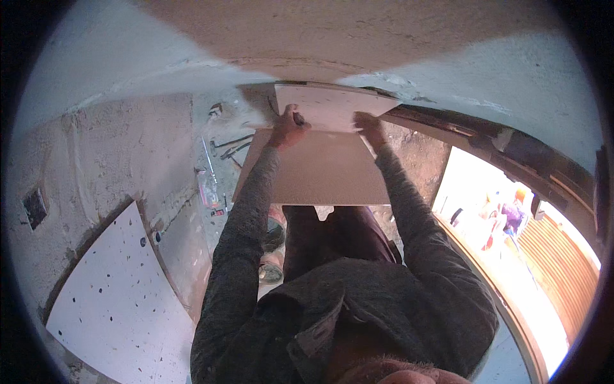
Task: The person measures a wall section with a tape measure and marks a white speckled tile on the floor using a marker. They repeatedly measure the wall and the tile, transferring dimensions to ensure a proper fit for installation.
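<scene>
A pale tile with small dark specks stands against the wall ahead of me. Below it a flat tan board reaches back toward my body. My left hand is at the tile's lower left, fingers closed, with a small dark spot in them that I cannot make out. Over the tile's right part is my right hand, smeared by motion, so its fingers are hard to read. Both forearms stretch over the sides of the board.
Against the left wall leans a large white speckled tile. Hand tools lie on the floor left of the board, and buckets stand beside my legs. At right, a bright opening has a wooden sill.
</scene>
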{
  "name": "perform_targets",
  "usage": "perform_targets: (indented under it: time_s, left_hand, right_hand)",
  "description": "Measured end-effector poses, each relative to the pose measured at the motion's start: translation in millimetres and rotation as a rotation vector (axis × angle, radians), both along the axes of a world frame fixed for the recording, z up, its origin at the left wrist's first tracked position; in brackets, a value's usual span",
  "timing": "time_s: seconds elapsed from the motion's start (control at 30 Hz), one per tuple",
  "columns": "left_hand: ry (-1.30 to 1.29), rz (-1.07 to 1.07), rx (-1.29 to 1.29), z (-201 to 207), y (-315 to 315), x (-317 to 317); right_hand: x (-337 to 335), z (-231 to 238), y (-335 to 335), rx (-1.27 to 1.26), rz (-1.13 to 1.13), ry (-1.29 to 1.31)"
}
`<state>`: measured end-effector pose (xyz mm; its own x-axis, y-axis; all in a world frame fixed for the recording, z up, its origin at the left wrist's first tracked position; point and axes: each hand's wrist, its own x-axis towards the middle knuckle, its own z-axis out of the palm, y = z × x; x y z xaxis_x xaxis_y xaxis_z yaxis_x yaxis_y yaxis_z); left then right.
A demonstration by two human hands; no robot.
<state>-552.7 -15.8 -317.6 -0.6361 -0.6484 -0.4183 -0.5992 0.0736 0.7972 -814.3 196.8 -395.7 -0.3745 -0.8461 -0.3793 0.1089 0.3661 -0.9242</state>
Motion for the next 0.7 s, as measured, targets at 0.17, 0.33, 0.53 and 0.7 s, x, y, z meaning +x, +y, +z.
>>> perform_targets:
  time_s: [0.17,0.33,0.53,0.7]
  left_hand:
    - [-0.014,-0.3,0.052,38,28,-23]
    - [0.051,-0.447,0.067,48,23,-34]
    - [0.139,-0.467,0.067,47,23,-44]
    - [-0.078,-0.417,-0.025,28,-21,-25]
  right_hand:
    - [76,75,-45,0.221,0.321,-0.398]
    - [69,100,-45,0.285,0.128,-0.38]
    - [47,107,-33,0.269,0.215,-0.339]
    - [-14,75,3,0.102,-0.039,-0.127]
